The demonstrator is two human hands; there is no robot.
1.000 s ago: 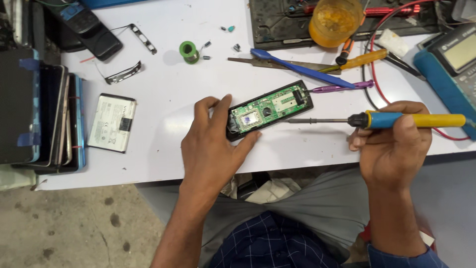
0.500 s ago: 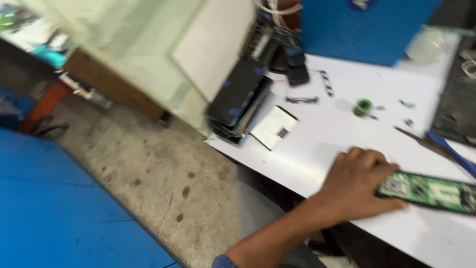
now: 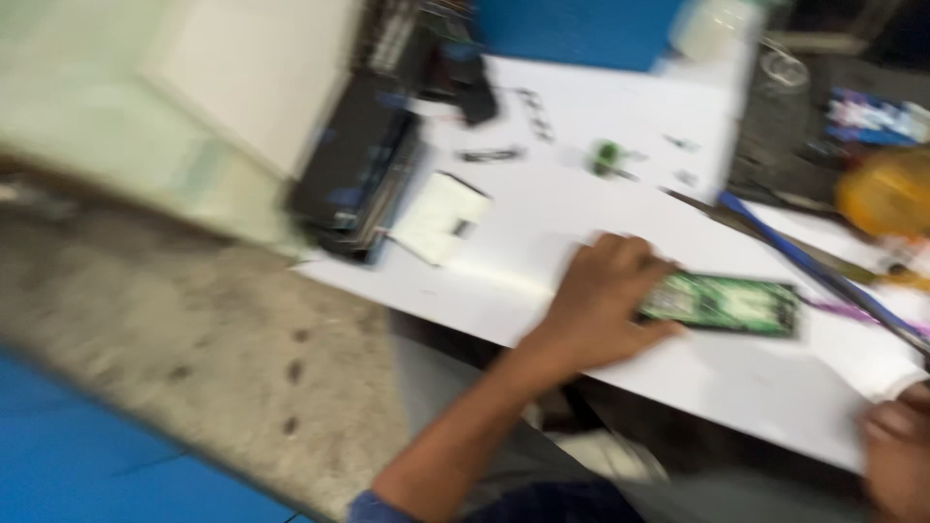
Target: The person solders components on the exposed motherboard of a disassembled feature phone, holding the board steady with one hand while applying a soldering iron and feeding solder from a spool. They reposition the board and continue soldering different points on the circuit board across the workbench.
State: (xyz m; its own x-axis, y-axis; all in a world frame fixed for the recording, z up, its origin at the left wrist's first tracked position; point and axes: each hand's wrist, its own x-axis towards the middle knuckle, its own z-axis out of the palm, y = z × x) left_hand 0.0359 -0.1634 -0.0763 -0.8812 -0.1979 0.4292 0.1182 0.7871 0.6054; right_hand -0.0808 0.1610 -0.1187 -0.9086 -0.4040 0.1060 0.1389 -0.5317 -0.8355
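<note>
- Lying flat on the white table top [image 3: 601, 242], right of frame centre, is an opened device with a green circuit board [image 3: 722, 303] exposed; its long axis runs left to right.
- Left hand [image 3: 596, 305]: palm down at the board's left end, fingers together and curled over that end, pressing it to the surface.
- Right hand [image 3: 901, 455]: only a part shows at the lower right corner of the frame (heavy motion blur); whether its fingers are apart or closed on anything cannot be told.
- Just above and right of the board, a long blue tool [image 3: 804, 261] lies diagonally across the table.
- Upper centre of the frame: a small green ring-shaped item [image 3: 607, 155] among small loose parts.
- Left of the left hand: a white rectangular part [image 3: 441, 218], beside a dark stack of flat devices [image 3: 358, 169] at the table's left edge.
- Far right: an orange rounded object [image 3: 886, 194], blurred.
- Lower left of the frame: grey concrete floor [image 3: 194, 349].
</note>
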